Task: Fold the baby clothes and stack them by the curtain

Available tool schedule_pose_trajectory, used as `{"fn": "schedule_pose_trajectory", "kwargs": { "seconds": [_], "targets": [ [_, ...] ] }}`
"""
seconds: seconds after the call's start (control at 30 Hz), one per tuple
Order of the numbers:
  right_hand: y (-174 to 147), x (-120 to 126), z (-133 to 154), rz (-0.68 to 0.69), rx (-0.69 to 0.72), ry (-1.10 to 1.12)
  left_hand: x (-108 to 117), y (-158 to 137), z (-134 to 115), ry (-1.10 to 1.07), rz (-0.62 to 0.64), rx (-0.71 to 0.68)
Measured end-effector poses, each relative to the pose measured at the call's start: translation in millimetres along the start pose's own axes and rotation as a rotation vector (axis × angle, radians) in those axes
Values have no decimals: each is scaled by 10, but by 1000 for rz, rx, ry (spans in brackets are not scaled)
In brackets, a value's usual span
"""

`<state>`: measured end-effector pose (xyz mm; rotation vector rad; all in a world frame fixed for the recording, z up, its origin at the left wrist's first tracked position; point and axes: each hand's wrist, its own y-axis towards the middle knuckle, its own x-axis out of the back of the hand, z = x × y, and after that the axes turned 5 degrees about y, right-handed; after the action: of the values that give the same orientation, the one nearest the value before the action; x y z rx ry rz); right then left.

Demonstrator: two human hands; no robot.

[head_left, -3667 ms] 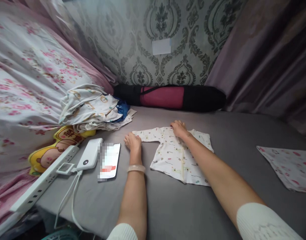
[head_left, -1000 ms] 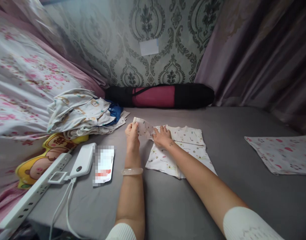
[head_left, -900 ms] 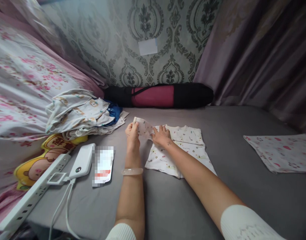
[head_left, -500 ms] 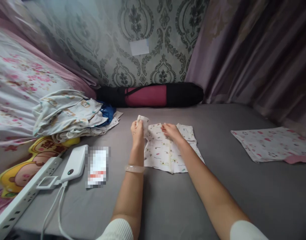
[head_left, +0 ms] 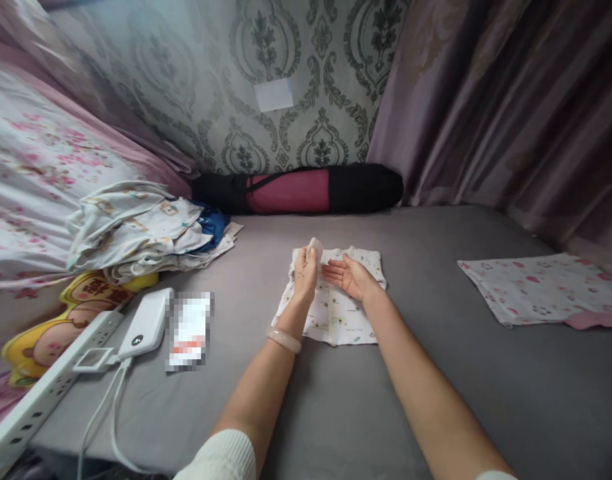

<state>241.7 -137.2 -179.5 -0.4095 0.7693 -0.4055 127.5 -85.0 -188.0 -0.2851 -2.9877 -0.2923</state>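
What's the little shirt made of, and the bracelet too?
The little shirt looks like matte, printed cloth, probably cotton: it's thin and folds softly. The bracelet looks hard and smooth, perhaps stone or plastic: it's a pale, stiff ring with a slight shine.

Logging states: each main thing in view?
White printed fabric shirt: one sleeve raised
Left hand: closed on sleeve
Right hand: open
White rectangular power bank: cable attached
Long black and maroon bag: lying down
White patterned fabric pile: loosely heaped
Pink and white printed cloth: flat
Rectangular phone: face up
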Motion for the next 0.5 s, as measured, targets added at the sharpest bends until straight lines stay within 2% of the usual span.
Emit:
{"fn": "schedule_pose_trajectory", "kwargs": {
  "seconds": [0.17,0.23,0.3,0.4,0.5],
  "targets": [
    [7,-36,30,67,18,17,-103,-122,-102,15,259,3],
    [12,-33,35,78,33,11,-100,-116,-118,28,299,-11],
    [22,-22,22,51,58,-19,-54,-64,-105,60,260,-60],
    [56,8,-19,3,146,-93,93,69,-27,165,116,-138],
    [120,56,-45,-67,227,-180,273,185,94,356,52,-113]
  ]
}}
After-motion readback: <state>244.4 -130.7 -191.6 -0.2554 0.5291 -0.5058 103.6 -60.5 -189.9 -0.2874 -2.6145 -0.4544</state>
